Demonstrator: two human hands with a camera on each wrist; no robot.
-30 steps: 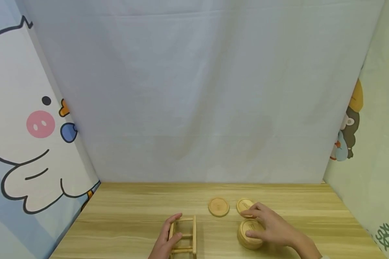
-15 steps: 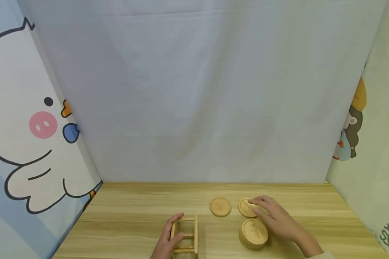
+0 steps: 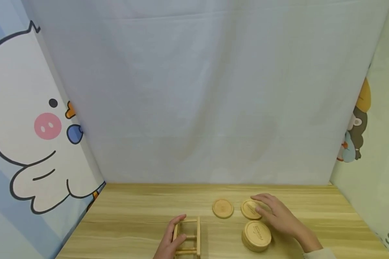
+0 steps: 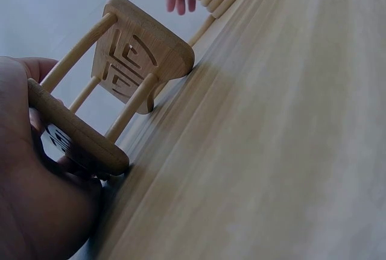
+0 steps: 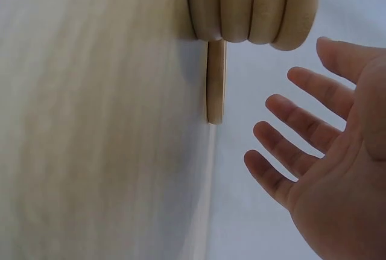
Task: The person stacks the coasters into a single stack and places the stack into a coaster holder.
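My left hand [image 3: 169,241] grips one side panel of a wooden coaster holder [image 3: 199,237], thumb on the inner side. In the left wrist view the coaster holder [image 4: 129,55] shows two cut-out panels joined by round rods, its lower edge on the table. My right hand [image 3: 280,218] hovers with its fingers spread beside a stack of round wooden coasters [image 3: 256,234]. Behind that stack lies a single coaster [image 3: 248,212], partly covered by a finger in the head view. The right wrist view shows my right hand [image 5: 338,133] apart from the stacked coasters [image 5: 253,6].
Another single coaster [image 3: 223,208] lies flat to the left of the first one. The wood-grain table [image 3: 133,208] ends at a pale cloth backdrop [image 3: 194,108]. Cartoon-printed cloths [image 3: 35,144] flank both sides.
My right hand has come off the coaster stack and shifted back and to the right, uncovering the stack's top. The left hand keeps its grip on the holder. The head view has shifted slightly.
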